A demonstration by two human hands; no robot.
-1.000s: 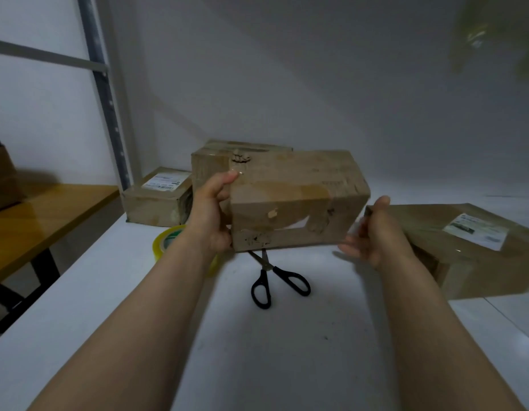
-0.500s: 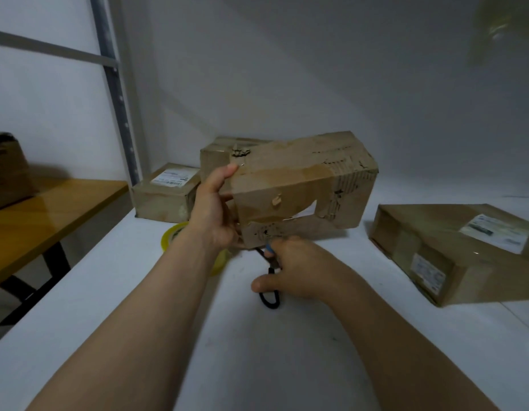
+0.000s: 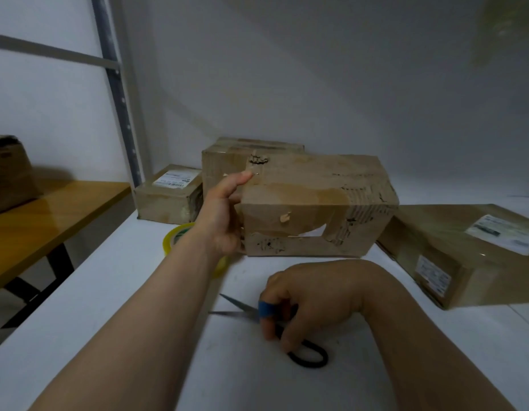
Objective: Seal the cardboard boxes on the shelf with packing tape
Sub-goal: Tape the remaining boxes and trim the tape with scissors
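Cardboard box, the battered one with torn paper skin and old glossy tape across its front, sits near the back of the white shelf, and it is the one I am working on. My left hand grips its left end, thumb laid along the top edge; the other fingers are round the far side where I cannot see them. My right hand is down on the shelf in front of the box, fingers curled round the black scissors, whose blades point left and stand a little parted; a blue band wraps one finger. So I judge this to be the tool-gathering step, with no fresh strip laid yet. The tape roll, yellowish, lies just behind my left wrist, partly hidden by the forearm. Next I would need a free hand for it, which means either letting go of the box or parking the scissors close by, then pulling a length over the seam and cutting it. A flat box with labels lies to the right, a small labelled box at back left, and another box directly behind.
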